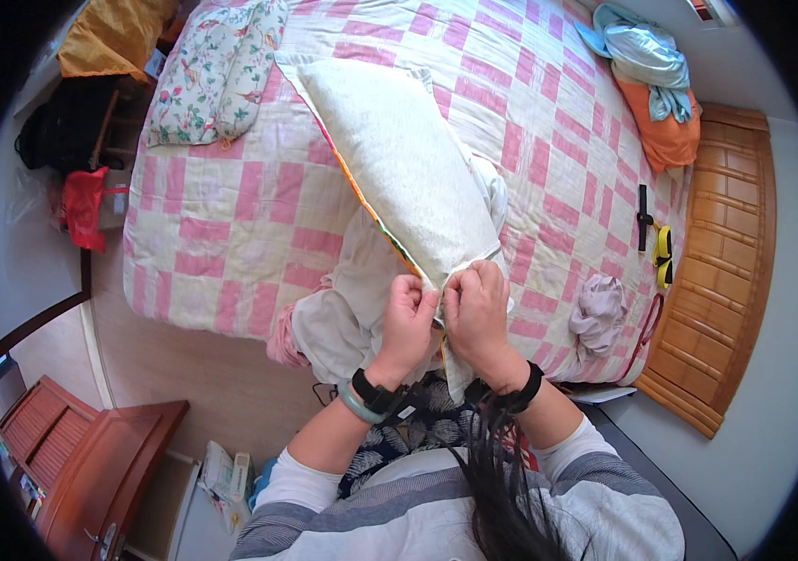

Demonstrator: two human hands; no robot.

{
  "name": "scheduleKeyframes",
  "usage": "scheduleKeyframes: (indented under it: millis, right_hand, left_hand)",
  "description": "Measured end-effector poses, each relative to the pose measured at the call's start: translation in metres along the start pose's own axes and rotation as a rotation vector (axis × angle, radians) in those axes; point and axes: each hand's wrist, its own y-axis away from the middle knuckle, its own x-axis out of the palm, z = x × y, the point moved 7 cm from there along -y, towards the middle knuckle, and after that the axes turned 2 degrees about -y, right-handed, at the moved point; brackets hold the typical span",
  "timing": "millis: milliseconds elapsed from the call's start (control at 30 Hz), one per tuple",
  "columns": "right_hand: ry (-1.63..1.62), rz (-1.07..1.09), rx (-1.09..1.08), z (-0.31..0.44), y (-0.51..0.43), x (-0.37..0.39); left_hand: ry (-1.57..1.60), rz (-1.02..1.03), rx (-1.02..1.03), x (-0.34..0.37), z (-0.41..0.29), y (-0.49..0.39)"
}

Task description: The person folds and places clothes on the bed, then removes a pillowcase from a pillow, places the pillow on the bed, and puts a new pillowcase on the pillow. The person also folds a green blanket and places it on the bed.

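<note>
A cream-white pillow (392, 154) with a colourful striped edge along its left side lies slanted on the bed, its near end raised towards me. My left hand (409, 319) pinches the near left corner of its cloth, where the striped edge ends. Close beside it, my right hand (479, 308) grips the cloth at the near end with curled fingers. A strip of the cloth hangs down below and between my hands. Crumpled white fabric (343, 308) lies under the pillow and spills over the bed's near edge. The fingertips partly hide the pinched cloth.
The bed has a pink and cream patchwork cover (209, 252). A floral pillow (220, 77) lies at the far left. Crumpled lilac cloth (598, 313), yellow-and-black straps (663, 256) and an orange bundle (665, 137) lie at the right, beside a bamboo headboard (714, 273).
</note>
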Motion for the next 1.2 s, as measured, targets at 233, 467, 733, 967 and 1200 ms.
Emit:
scheduleKeyframes:
  millis: [233,467,733,967,1200]
  right_hand:
    - [-0.01,0.055,0.018,0.006,0.005,0.01]
    - [-0.231,0.111,0.165,-0.009,0.009,0.02]
    - [-0.556,0.21,0.644,-0.115,0.004,0.063]
    - [-0.471,0.181,0.828,-0.206,0.016,0.099]
    - [-0.754,0.188,0.84,-0.219,0.028,0.118]
  left_hand:
    - [-0.229,0.139,-0.318,-0.019,0.017,0.003]
    - [0.119,0.121,-0.209,-0.031,0.017,0.016]
    - [0.301,-0.034,-0.247,-0.075,0.027,0.022]
    - [-0.082,-0.306,-0.287,-0.175,0.025,0.026]
    - [-0.546,-0.285,-0.319,-0.223,0.046,0.008]
